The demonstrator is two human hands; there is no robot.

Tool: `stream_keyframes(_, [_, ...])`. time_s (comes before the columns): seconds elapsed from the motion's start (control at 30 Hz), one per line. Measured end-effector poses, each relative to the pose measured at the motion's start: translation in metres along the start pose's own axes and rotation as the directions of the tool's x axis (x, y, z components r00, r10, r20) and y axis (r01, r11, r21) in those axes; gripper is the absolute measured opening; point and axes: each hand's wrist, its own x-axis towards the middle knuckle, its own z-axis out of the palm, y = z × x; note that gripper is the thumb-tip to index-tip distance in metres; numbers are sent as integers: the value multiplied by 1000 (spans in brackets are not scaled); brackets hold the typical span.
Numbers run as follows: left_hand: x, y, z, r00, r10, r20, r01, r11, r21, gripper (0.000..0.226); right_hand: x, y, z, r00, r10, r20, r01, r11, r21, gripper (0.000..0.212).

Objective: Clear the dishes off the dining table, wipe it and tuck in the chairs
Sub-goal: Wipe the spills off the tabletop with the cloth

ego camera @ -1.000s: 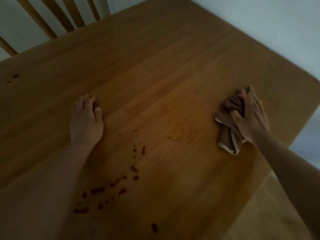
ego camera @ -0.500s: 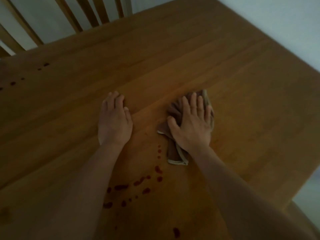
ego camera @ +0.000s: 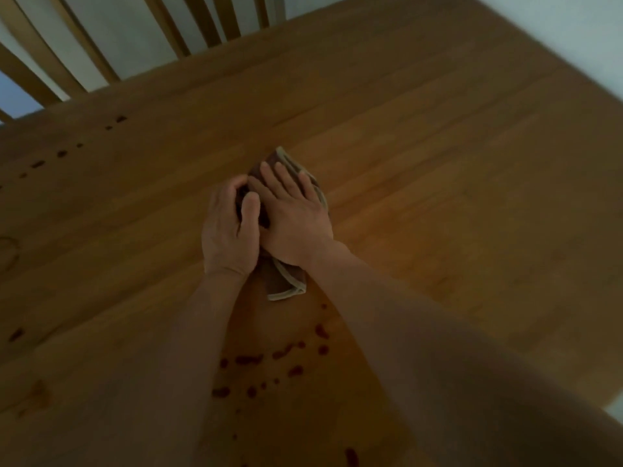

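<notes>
A brown cloth with a pale hem [ego camera: 285, 283] lies bunched on the wooden dining table [ego camera: 455, 203] near its middle. My right hand [ego camera: 293, 214] presses flat on top of the cloth, fingers spread. My left hand [ego camera: 229, 230] sits against the cloth's left side, fingers and thumb curled onto its edge. Dark red spots [ego camera: 266, 360] dot the table between my forearms, just below the cloth. More red spots [ego camera: 60, 153] run across the far left of the table.
A wooden chair with a slatted back [ego camera: 101, 42] stands at the table's far left edge. The table's right edge [ego camera: 573, 79] runs along a pale wall. A faint ring mark [ego camera: 8, 254] shows at the left.
My right hand slid the cloth left across the table until it met my left hand. My left hand's fingers now curl onto the cloth. The spots above the cloth's path are gone.
</notes>
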Motion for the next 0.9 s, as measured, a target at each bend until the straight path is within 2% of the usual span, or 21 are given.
stream_keyframes(0.2, [-1, -2, 2, 998, 1, 60, -12, 983, 184, 36, -45, 34, -8, 993, 100, -64, -101, 995, -16, 65])
stream_keyframes(0.3, [-3, 2, -2, 997, -11, 73, -5, 977, 213, 35, -74, 58, -16, 978, 188, -91, -192, 981, -34, 66])
stream_keyframes(0.43, [-6, 5, -4, 995, -20, 96, -1, 979, 205, 34, -121, 86, -30, 933, 329, -143, -328, 944, 35, 67])
stream_keyframes(0.57, [-7, 2, -10, 986, 9, 168, -53, 963, 262, 34, -176, 104, -38, 808, 556, -194, -529, 830, 175, 75])
stream_keyframes(0.7, [-25, -12, -29, 944, 97, 316, -181, 952, 248, 35, -226, 100, -39, 717, 659, -228, -627, 752, 203, 77])
stream_keyframes(0.8, [-34, -27, -43, 896, 178, 407, -291, 928, 235, 38, -248, 76, -28, 596, 770, -227, -744, 636, 205, 67])
stream_keyframes(0.87, [-36, -30, -45, 878, 186, 441, -319, 915, 248, 40, -247, 54, -18, 519, 832, -197, -808, 553, 203, 75])
stream_keyframes(0.9, [-37, -30, -45, 876, 187, 445, -326, 909, 261, 40, -241, 43, -13, 507, 841, -191, -819, 539, 199, 81])
